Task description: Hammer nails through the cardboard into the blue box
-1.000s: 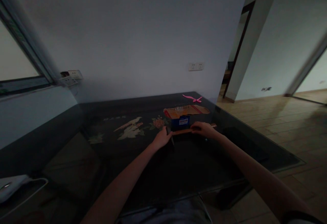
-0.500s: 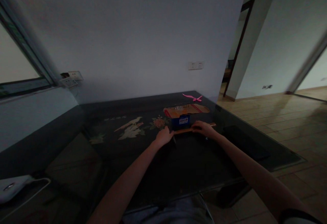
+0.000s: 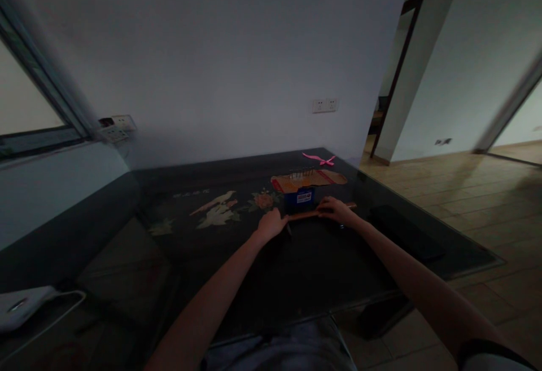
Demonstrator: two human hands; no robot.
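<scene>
My left hand [image 3: 271, 225] is closed at the left end of a thin wooden stick [image 3: 305, 214], low over the dark tabletop. A small dark narrow piece [image 3: 289, 228] points down beside its fingertips; its kind is too dim to make out. My right hand [image 3: 333, 209] grips the same stick further right, fingers bent over it, and the far end sticks out past the hand. Just behind the stick stands a blue box [image 3: 298, 196]. A piece of brown cardboard with red bands [image 3: 324, 177] lies across its top, with a row of thin upright prongs [image 3: 302, 173].
A pink ribbon [image 3: 324, 161] lies at the table's back edge. To the right is a dark flat slab [image 3: 406, 232]. A white device [image 3: 25, 306] with a cable sits at the left. The glossy table [image 3: 330, 269] bears a bird-and-flower picture and meets the wall behind.
Both hands stay on the stick with hardly any movement. The whole view has shifted very slightly.
</scene>
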